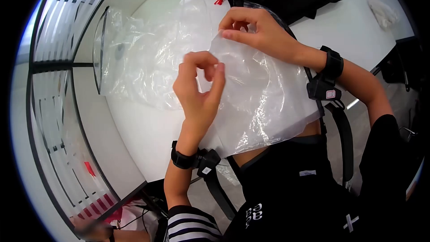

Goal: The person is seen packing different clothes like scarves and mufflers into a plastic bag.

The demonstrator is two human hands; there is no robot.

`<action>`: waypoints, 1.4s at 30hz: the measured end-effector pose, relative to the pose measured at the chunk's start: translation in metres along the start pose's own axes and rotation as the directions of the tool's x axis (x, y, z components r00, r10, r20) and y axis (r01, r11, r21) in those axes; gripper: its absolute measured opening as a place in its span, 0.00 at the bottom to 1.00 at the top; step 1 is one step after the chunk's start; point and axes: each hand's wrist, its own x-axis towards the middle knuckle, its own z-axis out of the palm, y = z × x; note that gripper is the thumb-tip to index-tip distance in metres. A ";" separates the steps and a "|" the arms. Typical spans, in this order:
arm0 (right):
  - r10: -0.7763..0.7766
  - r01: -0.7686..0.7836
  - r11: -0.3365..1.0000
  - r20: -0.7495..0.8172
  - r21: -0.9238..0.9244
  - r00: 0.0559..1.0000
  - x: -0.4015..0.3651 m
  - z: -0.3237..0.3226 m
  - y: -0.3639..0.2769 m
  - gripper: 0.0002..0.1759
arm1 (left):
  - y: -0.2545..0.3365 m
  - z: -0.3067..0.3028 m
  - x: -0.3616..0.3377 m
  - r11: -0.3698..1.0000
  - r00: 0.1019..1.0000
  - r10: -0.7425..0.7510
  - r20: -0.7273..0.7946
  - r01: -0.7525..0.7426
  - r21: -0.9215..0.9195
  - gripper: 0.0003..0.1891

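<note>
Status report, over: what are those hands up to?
Right hand pinching translucent plastic at its edge. Left hand curled at near side, grip unclear. More crumpled plastic alongside; nothing visibly blocking. Over.

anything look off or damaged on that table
Nothing stands out as spilled or broken. The crumpled clear plastic film across the white table looks untidy, and the translucent plastic sheet in the right hand is wrinkled, both ordinary for thin plastic.

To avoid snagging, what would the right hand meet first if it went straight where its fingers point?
The right hand would probably meet the crumpled clear plastic first, unless it passes above; depth is unclear.
</note>
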 end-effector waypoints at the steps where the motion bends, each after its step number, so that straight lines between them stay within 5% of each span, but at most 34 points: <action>1: -0.001 0.001 1.000 0.004 -0.001 1.000 0.001 -0.001 0.000 0.09 | -0.001 0.001 0.001 1.000 1.000 -0.002 -0.004 0.002 0.000 0.08; 3: 0.097 -0.110 0.980 0.083 0.165 0.992 0.000 -0.003 0.000 0.08 | -0.006 0.005 0.003 0.992 0.990 -0.033 0.135 0.015 0.127 0.07; 6: 0.056 -0.092 0.956 0.135 0.279 0.989 0.003 -0.001 0.007 0.08 | -0.018 0.013 0.001 0.984 0.969 -0.176 0.171 0.175 0.021 0.07; 15: 0.045 -0.104 0.985 0.376 0.138 0.926 0.006 -0.007 0.001 0.14 | -0.017 0.012 0.001 0.965 0.951 -0.245 0.188 0.257 -0.044 0.17; 34: -0.038 -0.035 0.986 0.417 0.166 0.908 0.005 -0.002 0.004 0.08 | -0.012 0.012 0.000 0.954 0.931 -0.283 0.232 0.298 -0.032 0.16; 42: 0.009 -0.060 0.993 0.446 0.101 0.895 0.008 -0.003 0.000 0.09 | -0.023 0.010 -0.003 0.867 0.919 -0.318 0.234 0.382 -0.319 0.10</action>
